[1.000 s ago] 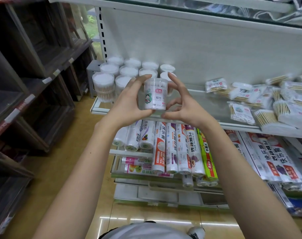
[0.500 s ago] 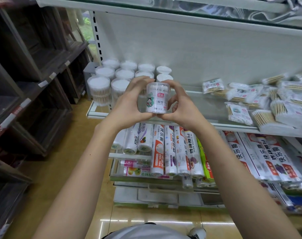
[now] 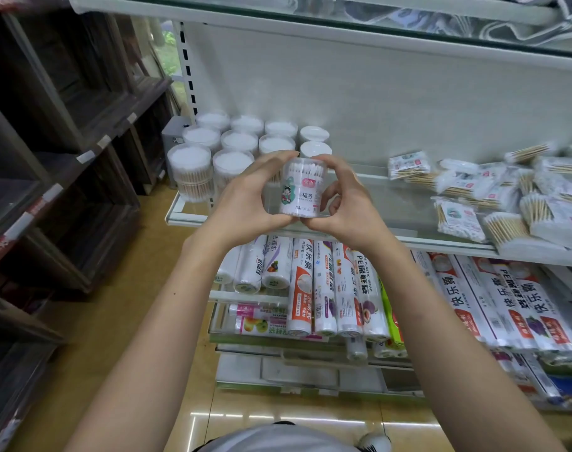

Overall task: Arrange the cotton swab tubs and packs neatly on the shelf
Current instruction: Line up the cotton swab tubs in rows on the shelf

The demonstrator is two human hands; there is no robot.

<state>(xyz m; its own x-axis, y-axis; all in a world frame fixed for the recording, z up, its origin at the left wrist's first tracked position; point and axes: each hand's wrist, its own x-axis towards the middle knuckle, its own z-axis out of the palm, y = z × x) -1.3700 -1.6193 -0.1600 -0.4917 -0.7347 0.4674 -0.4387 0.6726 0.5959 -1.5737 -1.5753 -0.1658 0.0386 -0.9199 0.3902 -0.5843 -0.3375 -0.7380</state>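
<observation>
Head view shows a clear plastic cotton swab tub with a white printed label (image 3: 302, 187) held upright between both hands, just in front of the glass shelf (image 3: 405, 203) edge. The left hand (image 3: 245, 203) curls its grip round the tub's 9 o'clock side; the right hand (image 3: 346, 207) pinches it from 3 o'clock, fingertips near the lid and base. At 10 o'clock stands the block of lidded clear tubs (image 3: 242, 148) in rows, two white-capped ones at its right end. Bare glass lies behind the held tub. To do this step well, I would keep the tub level, label facing out, and set it down at the front of the right column, touching its neighbours. Loose flat packs of wooden-stick swabs (image 3: 506, 197) sprawl at 3 o'clock, still unsorted. Rolls of plastic wrap (image 3: 323, 288) fill the shelf below.
</observation>
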